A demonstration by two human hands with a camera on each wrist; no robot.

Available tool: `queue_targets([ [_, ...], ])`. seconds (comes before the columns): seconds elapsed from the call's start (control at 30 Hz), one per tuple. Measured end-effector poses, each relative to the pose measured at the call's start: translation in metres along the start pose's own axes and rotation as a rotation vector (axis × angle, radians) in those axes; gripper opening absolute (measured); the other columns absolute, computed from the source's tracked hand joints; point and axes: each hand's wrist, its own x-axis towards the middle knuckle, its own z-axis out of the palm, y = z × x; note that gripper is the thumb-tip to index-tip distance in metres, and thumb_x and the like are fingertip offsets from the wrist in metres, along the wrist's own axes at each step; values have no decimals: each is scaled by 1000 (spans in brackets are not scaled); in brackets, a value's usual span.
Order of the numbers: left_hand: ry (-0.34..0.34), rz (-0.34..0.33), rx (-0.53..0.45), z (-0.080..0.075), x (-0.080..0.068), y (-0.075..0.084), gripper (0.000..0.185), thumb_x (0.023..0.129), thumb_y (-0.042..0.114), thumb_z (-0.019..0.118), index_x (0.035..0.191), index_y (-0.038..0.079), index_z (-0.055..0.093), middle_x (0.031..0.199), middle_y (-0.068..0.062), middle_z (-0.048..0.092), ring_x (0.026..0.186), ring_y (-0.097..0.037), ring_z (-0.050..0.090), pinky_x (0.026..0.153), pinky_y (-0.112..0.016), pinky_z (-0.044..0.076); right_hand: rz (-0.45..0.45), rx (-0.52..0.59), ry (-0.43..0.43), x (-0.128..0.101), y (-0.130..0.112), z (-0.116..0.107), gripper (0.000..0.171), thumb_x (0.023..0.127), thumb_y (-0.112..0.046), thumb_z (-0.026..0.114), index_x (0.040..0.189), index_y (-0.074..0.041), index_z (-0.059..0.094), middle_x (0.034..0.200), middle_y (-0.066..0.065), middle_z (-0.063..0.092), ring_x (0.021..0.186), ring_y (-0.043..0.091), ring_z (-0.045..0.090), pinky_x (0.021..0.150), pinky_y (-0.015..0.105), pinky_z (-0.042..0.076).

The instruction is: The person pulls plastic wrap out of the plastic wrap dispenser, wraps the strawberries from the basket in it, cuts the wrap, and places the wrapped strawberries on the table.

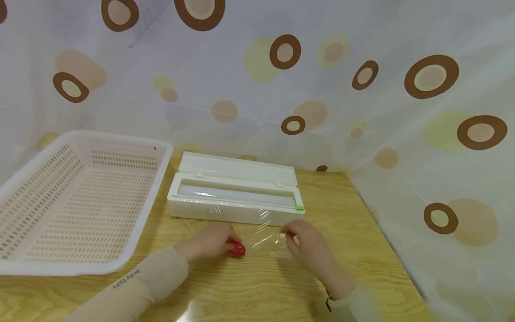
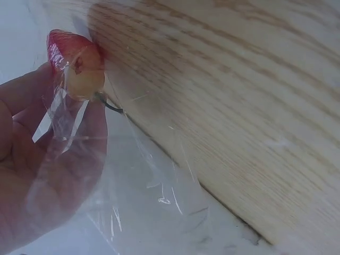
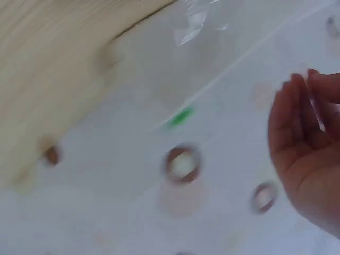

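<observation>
My left hand (image 1: 215, 241) grips a small fruit (image 2: 79, 69), red at one end and yellow at the other, with a thin dark stem. Clear cling film (image 1: 263, 230) lies over the fruit and the fingers in the left wrist view. This film stretches from the front of a white cling film dispenser (image 1: 225, 214), whose lid (image 1: 237, 167) stands raised at the back. At the film's right side, my right hand (image 1: 310, 246) has thumb and fingertips pinched together on its edge. The right wrist view shows the fingers curled towards the thumb.
A white plastic basket (image 1: 161, 172) with slotted sides stands on the left of the wooden table (image 1: 257, 286). A green slider (image 1: 299, 207) sits at the dispenser's right end. Behind and to the right hangs a pale curtain (image 1: 241, 53) with brown rings.
</observation>
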Motion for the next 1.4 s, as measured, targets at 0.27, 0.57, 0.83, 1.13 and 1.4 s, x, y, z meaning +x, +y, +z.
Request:
queue_targets([
  [0.27,-19,5,-60,1,5,-3,19,86,9,64,102,7,72,93,-5,66,89,-21,60,82,-37,48,-273,-88,-117,-2,-48,55,20,91,-13,58,110,-8,64,105,2,62,99,15,60,85,29,52],
  [0.57,-48,7,-127,1,7,-8,20,87,6,60,105,5,70,99,-9,66,97,-25,60,89,-42,47,-237,-159,-162,4,-52,59,30,94,-17,54,121,-4,59,117,6,63,106,19,61,87,32,53],
  [0.83,-41,55,-168,0,7,-15,19,88,10,61,104,4,70,102,-7,70,93,-20,63,83,-36,50,-258,-194,-187,13,-54,59,30,89,-15,61,117,-3,61,107,5,65,96,18,63,81,30,54],
  [1.13,-11,60,-169,1,3,-23,27,91,10,58,114,-1,63,111,-14,67,106,-30,61,90,-43,49,-172,-214,-189,25,-55,69,30,82,-17,69,110,-9,60,90,0,60,82,15,60,64,27,52],
  [1.4,1,54,-197,2,3,-26,32,91,8,56,121,-4,57,116,-17,64,111,-33,58,94,-46,46,-160,-290,-113,31,-56,77,25,81,-17,69,104,-11,62,83,0,61,77,16,60,58,27,51],
])
